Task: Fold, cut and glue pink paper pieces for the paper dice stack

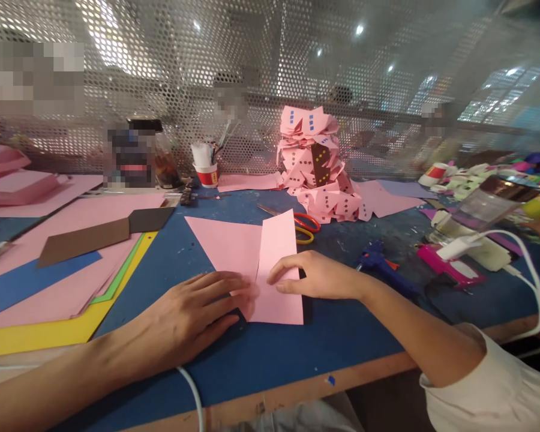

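A sheet of pink paper [236,243] lies on the blue tabletop before me, with a crease down its middle and its right panel [279,252] forming a lighter strip. My left hand [202,306] lies flat across the lower left part, its fingers stretched toward the crease and slightly blurred at the tips. From the right, my right hand [317,275] rests on the right panel, fingers bent, with a gap between thumb and forefinger. Just behind the paper are scissors [306,227] with red and yellow handles, their blades partly hidden.
Behind stands a pile of folded pink paper [310,162] with small coloured squares. Coloured sheets [67,282] cover the left side. To the right lie a blue glue gun [382,267], a clear jar [486,207] and a white cable [537,288]. A paper cup [207,174] holds tools.
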Demonstrator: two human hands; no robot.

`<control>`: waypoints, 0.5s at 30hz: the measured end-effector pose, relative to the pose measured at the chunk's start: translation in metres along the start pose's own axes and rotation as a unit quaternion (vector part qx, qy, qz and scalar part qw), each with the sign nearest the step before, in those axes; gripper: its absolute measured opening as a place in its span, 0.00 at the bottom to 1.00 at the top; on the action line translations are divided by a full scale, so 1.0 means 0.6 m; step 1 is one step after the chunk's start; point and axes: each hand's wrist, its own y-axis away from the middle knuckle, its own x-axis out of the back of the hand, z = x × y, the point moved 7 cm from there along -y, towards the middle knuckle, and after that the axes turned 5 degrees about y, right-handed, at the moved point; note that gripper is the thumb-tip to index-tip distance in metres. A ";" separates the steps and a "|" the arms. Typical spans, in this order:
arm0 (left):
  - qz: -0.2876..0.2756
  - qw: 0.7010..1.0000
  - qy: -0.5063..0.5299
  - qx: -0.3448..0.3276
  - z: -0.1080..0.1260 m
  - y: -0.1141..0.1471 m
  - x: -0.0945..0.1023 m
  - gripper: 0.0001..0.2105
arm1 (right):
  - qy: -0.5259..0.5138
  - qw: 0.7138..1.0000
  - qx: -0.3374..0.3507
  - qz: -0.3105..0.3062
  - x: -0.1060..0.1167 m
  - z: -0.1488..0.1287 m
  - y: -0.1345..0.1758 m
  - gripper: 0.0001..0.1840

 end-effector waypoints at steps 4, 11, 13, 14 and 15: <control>-0.021 1.000 0.000 0.000 0.001 0.005 -0.005 0.16 | 0.000 1.000 -0.013 0.022 -0.005 -0.001 0.008 0.11; -0.015 1.000 -0.003 0.006 0.004 0.001 -0.001 0.17 | 0.006 0.996 -0.044 0.075 -0.018 0.003 0.025 0.10; -0.023 1.000 -0.002 0.011 0.003 0.000 -0.003 0.18 | 0.019 0.995 -0.049 0.083 -0.020 0.005 0.026 0.09; -0.025 1.000 -0.002 0.011 0.003 0.000 -0.003 0.18 | 0.025 0.995 -0.050 0.084 -0.021 0.005 0.025 0.09; -0.026 1.000 -0.003 0.011 0.003 0.001 -0.003 0.18 | 0.029 0.995 -0.051 0.083 -0.021 0.005 0.025 0.08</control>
